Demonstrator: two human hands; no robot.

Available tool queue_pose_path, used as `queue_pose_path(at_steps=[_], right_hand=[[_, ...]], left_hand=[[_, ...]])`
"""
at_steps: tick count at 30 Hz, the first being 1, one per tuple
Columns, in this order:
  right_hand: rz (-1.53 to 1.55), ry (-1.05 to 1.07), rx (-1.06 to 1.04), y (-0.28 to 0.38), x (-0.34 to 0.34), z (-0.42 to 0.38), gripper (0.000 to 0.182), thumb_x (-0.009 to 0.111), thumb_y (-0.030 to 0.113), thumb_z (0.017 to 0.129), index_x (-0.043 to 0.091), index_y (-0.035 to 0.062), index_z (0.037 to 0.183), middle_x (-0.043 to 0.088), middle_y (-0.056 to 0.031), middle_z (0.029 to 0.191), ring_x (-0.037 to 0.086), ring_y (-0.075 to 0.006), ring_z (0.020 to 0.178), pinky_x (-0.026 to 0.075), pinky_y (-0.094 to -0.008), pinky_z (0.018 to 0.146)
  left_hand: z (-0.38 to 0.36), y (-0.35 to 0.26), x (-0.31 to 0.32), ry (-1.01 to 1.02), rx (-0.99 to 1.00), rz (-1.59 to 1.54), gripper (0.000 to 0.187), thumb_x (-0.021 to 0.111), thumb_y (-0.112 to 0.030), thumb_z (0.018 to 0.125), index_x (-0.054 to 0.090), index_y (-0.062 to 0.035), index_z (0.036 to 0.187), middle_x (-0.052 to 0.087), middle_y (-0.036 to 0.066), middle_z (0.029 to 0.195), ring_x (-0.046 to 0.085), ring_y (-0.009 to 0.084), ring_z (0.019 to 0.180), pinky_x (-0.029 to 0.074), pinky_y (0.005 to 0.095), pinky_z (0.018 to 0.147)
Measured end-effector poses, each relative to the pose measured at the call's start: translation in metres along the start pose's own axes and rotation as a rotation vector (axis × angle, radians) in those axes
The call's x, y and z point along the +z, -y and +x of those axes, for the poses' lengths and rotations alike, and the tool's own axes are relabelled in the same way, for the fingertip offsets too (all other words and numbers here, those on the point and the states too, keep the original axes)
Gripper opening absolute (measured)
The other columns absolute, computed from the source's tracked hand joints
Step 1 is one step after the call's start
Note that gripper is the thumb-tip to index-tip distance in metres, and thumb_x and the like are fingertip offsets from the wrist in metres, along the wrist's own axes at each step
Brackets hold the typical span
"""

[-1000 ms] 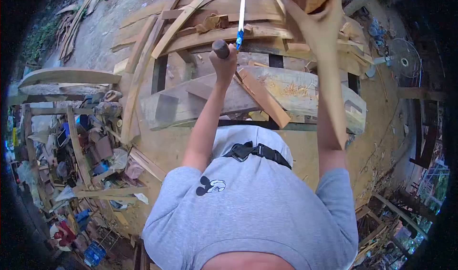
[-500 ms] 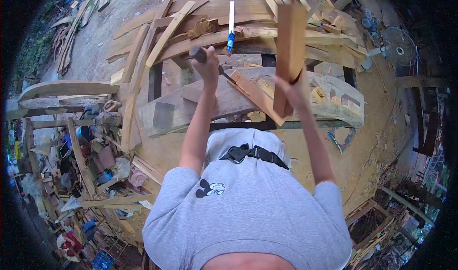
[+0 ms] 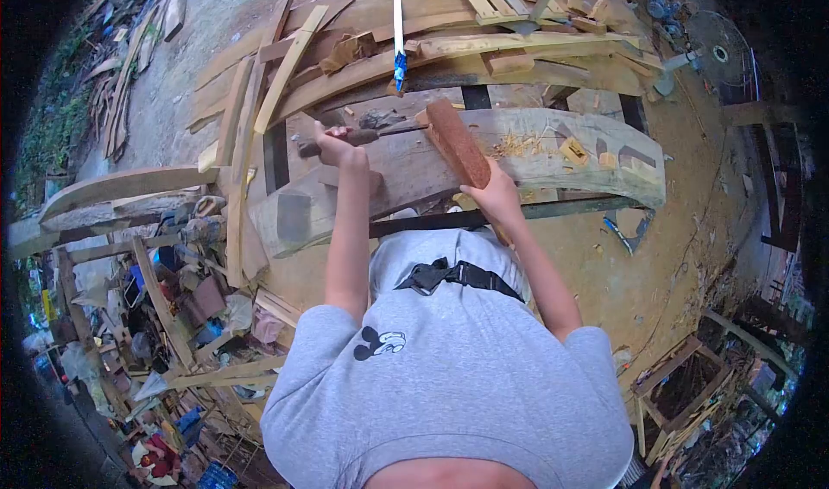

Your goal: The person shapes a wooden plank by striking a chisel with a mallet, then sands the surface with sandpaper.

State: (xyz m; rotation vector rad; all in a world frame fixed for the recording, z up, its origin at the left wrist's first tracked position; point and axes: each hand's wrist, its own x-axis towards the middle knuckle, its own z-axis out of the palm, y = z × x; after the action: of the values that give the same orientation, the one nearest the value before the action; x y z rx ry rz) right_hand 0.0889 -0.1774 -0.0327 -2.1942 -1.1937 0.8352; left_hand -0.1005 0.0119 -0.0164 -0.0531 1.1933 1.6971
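Note:
My left hand is closed around the dark handle of a chisel, held nearly level above a thick curved timber. The blade points right, and its tip meets the far left edge of a reddish-brown wooden block. My right hand grips the near end of this block, with the thumb on the left side. The block slants over the timber, its far end leaning left. Whether another piece lies beneath it is hidden. Pale shavings and a small wood offcut lie right of the block.
Behind the timber, planks and curved boards are stacked, with a blue-and-white strip across them. A blue-handled tool lies on the ground at right. A fan stands far right. Cluttered goods and rails fill the left.
My right hand has come down and left, lowering the block from upright onto the timber area. My left hand has dropped and tilted the chisel closer to level. The view has shifted slightly.

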Motion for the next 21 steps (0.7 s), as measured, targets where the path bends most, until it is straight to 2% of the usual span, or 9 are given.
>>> queue_pose_path(at_steps=[4, 7, 9, 10, 14, 16, 17, 19, 21], right_hand=[[0.086, 0.004, 0.031, -0.010, -0.013, 0.007, 0.063, 0.072, 0.027, 0.060, 0.045, 0.0069, 0.114, 0.054, -0.0196, 0.102, 0.054, -0.0347, 0.093, 0.043, -0.0413, 0.079], [-0.026, -0.132, 0.008, -0.013, -0.025, 0.015, 0.058, 0.070, 0.024, 0.059, 0.048, 0.0073, 0.110, 0.055, -0.0178, 0.099, 0.053, -0.0337, 0.094, 0.043, -0.0417, 0.080], [-0.205, -0.246, -0.064, -0.024, -0.028, 0.031, 0.051, 0.067, 0.020, 0.059, 0.050, 0.0076, 0.106, 0.053, -0.0154, 0.096, 0.053, -0.0333, 0.090, 0.043, -0.0420, 0.077], [-0.309, -0.253, -0.046, -0.028, -0.029, 0.036, 0.045, 0.064, 0.015, 0.060, 0.051, 0.0069, 0.102, 0.050, -0.0144, 0.098, 0.051, -0.0316, 0.090, 0.043, -0.0415, 0.077], [-0.239, -0.187, -0.024, -0.039, -0.029, 0.053, 0.045, 0.063, 0.015, 0.061, 0.049, 0.0054, 0.103, 0.046, -0.0133, 0.105, 0.047, -0.0308, 0.096, 0.040, -0.0403, 0.080], [-0.424, -0.409, -0.126, -0.027, -0.019, 0.047, 0.054, 0.069, 0.019, 0.060, 0.046, 0.0066, 0.108, 0.046, -0.0135, 0.106, 0.043, -0.0318, 0.102, 0.037, -0.0412, 0.084], [-0.423, -0.409, -0.126, -0.019, -0.014, 0.043, 0.054, 0.069, 0.019, 0.060, 0.046, 0.0066, 0.108, 0.046, -0.0135, 0.106, 0.043, -0.0318, 0.102, 0.037, -0.0412, 0.084], [-0.498, -0.459, -0.498, 0.010, -0.009, 0.031, 0.060, 0.068, 0.025, 0.063, 0.042, 0.0058, 0.113, 0.043, -0.0126, 0.110, 0.040, -0.0306, 0.105, 0.034, -0.0410, 0.087], [-0.615, -0.132, -0.357, 0.035, 0.003, 0.014, 0.062, 0.065, 0.031, 0.066, 0.039, 0.0032, 0.114, 0.045, -0.0146, 0.105, 0.043, -0.0288, 0.101, 0.039, -0.0406, 0.081]], left_hand=[[0.006, -0.026, 0.004, 0.096, 0.088, -0.038, 0.032, 0.055, -0.025, 0.080, 0.035, -0.0145, 0.058, 0.031, -0.003, 0.047, 0.032, 0.0085, 0.042, 0.035, 0.0262, 0.047], [0.009, -0.040, 0.004, 0.216, 0.138, -0.029, 0.030, 0.054, -0.023, 0.080, 0.035, -0.0144, 0.058, 0.032, -0.004, 0.048, 0.032, 0.0081, 0.043, 0.034, 0.0257, 0.047], [0.011, -0.042, 0.003, 0.268, 0.168, -0.029, 0.029, 0.052, -0.021, 0.080, 0.035, -0.0137, 0.058, 0.032, -0.003, 0.048, 0.032, 0.0080, 0.043, 0.033, 0.0255, 0.047], [0.006, -0.042, 0.004, 0.292, 0.181, 0.011, 0.029, 0.052, -0.021, 0.081, 0.036, -0.0132, 0.058, 0.032, -0.003, 0.049, 0.032, 0.0082, 0.043, 0.034, 0.0254, 0.047], [-0.009, -0.033, 0.011, 0.369, 0.249, 0.070, 0.029, 0.053, -0.018, 0.080, 0.036, -0.0121, 0.057, 0.032, -0.002, 0.048, 0.031, 0.0091, 0.040, 0.032, 0.0246, 0.043], [-0.011, -0.028, 0.014, 0.418, 0.189, 0.032, 0.031, 0.054, -0.014, 0.079, 0.035, -0.0115, 0.055, 0.033, -0.001, 0.046, 0.031, 0.0089, 0.038, 0.031, 0.0239, 0.040], [-0.012, -0.026, 0.013, 0.418, 0.190, 0.033, 0.031, 0.054, -0.014, 0.079, 0.035, -0.0115, 0.055, 0.033, -0.001, 0.046, 0.031, 0.0089, 0.038, 0.031, 0.0239, 0.040], [-0.023, -0.026, 0.017, 0.466, 0.274, 0.059, 0.030, 0.054, -0.013, 0.079, 0.035, -0.0111, 0.055, 0.034, -0.001, 0.045, 0.031, 0.0087, 0.038, 0.032, 0.0239, 0.040], [-0.025, -0.025, 0.017, 0.489, 0.306, 0.082, 0.030, 0.054, -0.012, 0.079, 0.035, -0.0109, 0.055, 0.034, 0.000, 0.045, 0.031, 0.0087, 0.037, 0.032, 0.0237, 0.039]])
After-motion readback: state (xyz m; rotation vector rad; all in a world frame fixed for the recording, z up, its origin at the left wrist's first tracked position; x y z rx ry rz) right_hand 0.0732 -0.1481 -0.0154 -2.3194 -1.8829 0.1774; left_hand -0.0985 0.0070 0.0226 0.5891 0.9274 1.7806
